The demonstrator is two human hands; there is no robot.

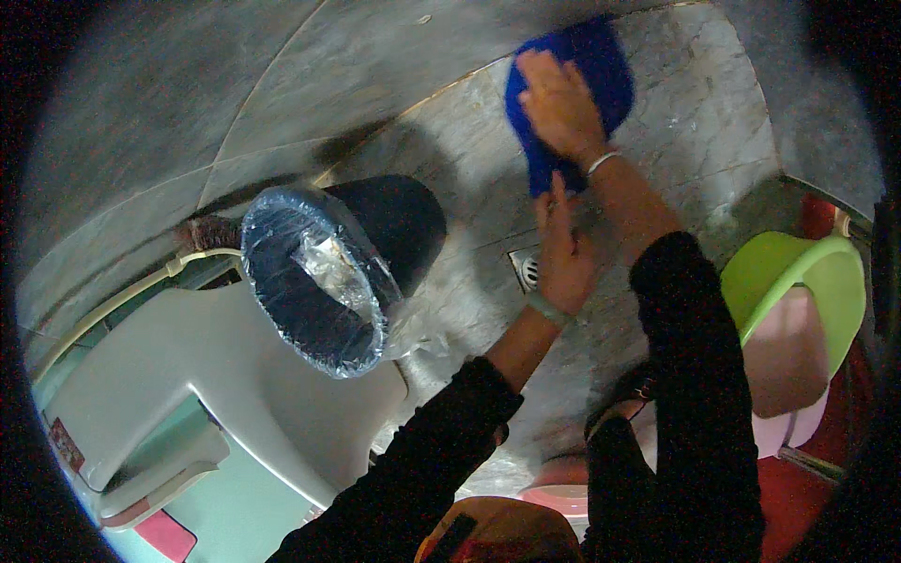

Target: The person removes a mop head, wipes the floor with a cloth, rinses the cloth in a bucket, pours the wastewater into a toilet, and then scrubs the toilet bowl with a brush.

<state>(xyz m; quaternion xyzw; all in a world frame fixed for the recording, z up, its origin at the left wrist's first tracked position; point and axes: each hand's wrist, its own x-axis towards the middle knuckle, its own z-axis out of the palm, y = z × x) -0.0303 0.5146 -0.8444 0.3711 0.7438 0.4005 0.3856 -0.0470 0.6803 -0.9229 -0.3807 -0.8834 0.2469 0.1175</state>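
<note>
A dark blue cloth point(610, 75) lies spread on the grey marbled tile floor point(694, 122), close to the wall. My right hand point(563, 108) presses flat on it, fingers stretched out and slightly apart, a thin bracelet at the wrist. Nearer to me, my left hand point(566, 249) reaches to the cloth's near end with fingers extended. Its fingertips touch or almost touch the cloth; I cannot tell which. Both hands are a little blurred.
Left of my hands stands a dark bin point(404, 225) with a clear plastic liner, beside a white plastic seat-like piece point(310, 403). A floor drain point(527, 270) sits by my left hand. At right are a green basin point(849, 291) and a pink one point(798, 427).
</note>
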